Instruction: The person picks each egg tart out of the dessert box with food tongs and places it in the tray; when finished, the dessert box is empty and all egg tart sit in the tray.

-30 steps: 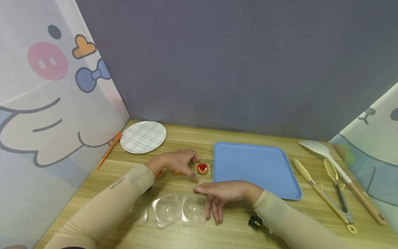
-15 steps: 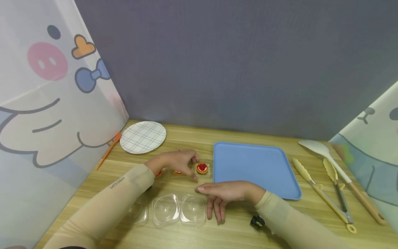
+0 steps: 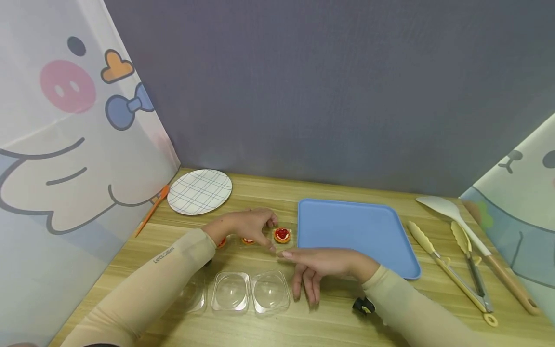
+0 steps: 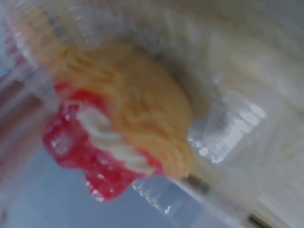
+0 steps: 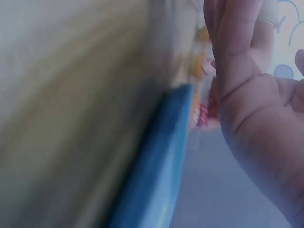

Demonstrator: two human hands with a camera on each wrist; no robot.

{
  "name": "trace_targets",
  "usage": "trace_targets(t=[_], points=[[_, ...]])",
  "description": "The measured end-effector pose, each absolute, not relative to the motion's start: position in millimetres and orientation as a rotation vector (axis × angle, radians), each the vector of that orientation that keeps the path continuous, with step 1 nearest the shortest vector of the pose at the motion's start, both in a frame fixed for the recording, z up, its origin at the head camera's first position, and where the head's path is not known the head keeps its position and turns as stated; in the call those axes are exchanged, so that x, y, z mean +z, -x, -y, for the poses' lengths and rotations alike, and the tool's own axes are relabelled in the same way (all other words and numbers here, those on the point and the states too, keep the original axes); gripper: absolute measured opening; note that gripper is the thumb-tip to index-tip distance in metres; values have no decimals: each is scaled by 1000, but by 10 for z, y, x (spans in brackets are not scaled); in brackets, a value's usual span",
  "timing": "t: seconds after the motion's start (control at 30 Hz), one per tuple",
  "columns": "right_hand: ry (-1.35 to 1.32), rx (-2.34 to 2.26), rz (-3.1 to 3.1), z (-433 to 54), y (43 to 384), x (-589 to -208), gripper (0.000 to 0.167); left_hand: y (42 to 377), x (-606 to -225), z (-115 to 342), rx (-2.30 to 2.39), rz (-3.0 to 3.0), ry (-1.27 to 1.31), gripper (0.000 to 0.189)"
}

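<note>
Three small tarts with red topping and white cream stand in a row of clear plastic boxes; the right-hand tart [image 3: 282, 235] shows whole, the middle tart [image 3: 247, 241] only in part. My left hand [image 3: 251, 226] spans the clear plastic box [image 3: 260, 244] between those two, thumb at the near edge and fingers at the far edge. Close up in the left wrist view is a tart [image 4: 137, 109] in ridged clear plastic. My right hand [image 3: 327, 264] has its thumb extended and its fingers hanging loosely, beside the right clear lid [image 3: 270, 291].
Another clear lid [image 3: 231, 292] lies left of it, and a third is partly behind the left sleeve. A blue tray [image 3: 351, 226] lies at right, then tongs [image 3: 448, 270] and a spatula [image 3: 446, 207]. A checked plate [image 3: 200, 192] and orange utensil [image 3: 151, 210] lie at back left.
My right hand has drifted right and slightly away from me, off the right lid's edge. The two nearer lids have turned a little. My left hand keeps its place.
</note>
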State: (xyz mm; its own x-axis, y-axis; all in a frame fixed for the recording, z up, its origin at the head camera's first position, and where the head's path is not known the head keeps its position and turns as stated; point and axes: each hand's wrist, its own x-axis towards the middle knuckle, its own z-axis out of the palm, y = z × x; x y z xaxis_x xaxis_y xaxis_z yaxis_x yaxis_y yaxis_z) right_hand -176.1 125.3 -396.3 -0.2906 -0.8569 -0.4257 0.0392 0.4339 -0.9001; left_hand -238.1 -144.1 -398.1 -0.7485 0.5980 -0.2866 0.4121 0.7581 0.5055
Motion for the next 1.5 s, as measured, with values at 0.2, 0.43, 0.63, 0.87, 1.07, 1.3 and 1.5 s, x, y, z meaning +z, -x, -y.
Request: trace_targets(t=[0.2, 0.43, 0.63, 0.87, 1.07, 1.3, 1.5], points=[[752, -1073, -1659, -1422, 1801, -3841, 63, 2387, -3910, 1477, 597, -2557, -754, 88], [742, -1110, -1725, -1637, 1790, -3674, 65, 2352, -3655, 1652, 570, -2687, -736, 90], [746, -1159, -1752, -1863, 1754, -3579, 62, 2174, -3588, 1956, 478, -2720, -672, 97], [752, -1255, -1798, -2162, 1657, -3541, 59, 1863, -3608, 2385, 391, -2757, -552, 103], [784, -1320, -1961, -2499, 1596, -3548, 54, 1692, -3653, 2561, 425, -2759, -417, 111], [639, -1258, -2555, -2828, 1497, -3591, 59, 1634, -3706, 2708, 506, -2736, -416, 110], [502, -1008, -3084, -3056, 1494, -3759, 72, 1664, -3757, 2785, 631, -2681, -409, 105]])
